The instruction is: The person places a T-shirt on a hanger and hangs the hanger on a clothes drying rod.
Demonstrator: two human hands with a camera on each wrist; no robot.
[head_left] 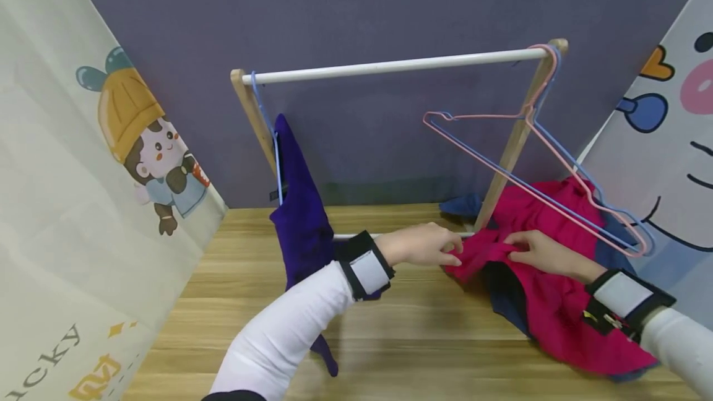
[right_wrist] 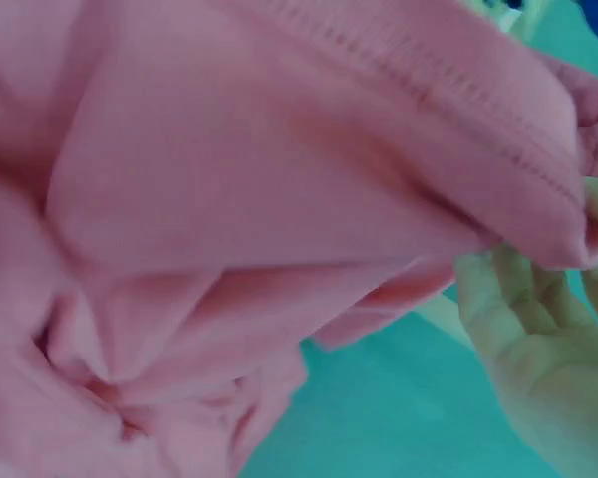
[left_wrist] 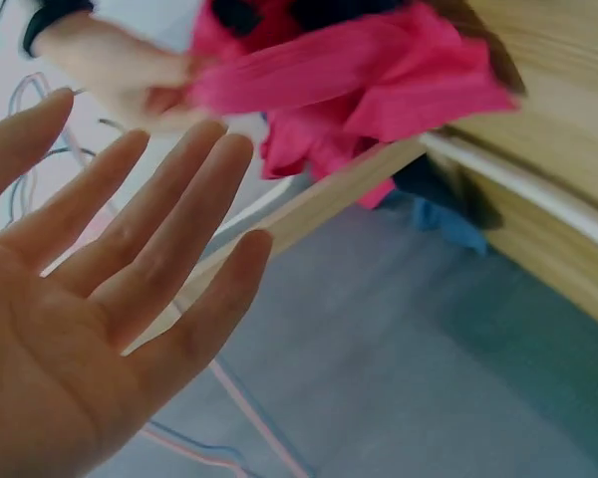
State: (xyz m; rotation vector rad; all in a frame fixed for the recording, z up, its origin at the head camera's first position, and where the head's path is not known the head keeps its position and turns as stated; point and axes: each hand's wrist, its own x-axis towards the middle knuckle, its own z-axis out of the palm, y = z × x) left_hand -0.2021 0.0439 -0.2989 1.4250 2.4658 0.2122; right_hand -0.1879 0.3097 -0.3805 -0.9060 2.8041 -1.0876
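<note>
A bright pink garment (head_left: 562,302) lies bunched on the right of the wooden surface, with dark blue cloth under it. My right hand (head_left: 548,255) pinches a fold of it between thumb and fingers; the right wrist view shows a stitched hem (right_wrist: 429,100) at the fingers. Close to the garment's left end is my left hand (head_left: 423,245). Its fingers are spread and hold nothing in the left wrist view, where the palm (left_wrist: 50,358) faces the camera, apart from the cloth.
A rack with a white rail (head_left: 390,67) and wooden posts stands behind the hands. On its right end hang a pink hanger (head_left: 484,166) and a blue hanger (head_left: 568,156). A purple garment (head_left: 303,221) hangs at the left. Blue cloth (head_left: 461,205) lies by the right post.
</note>
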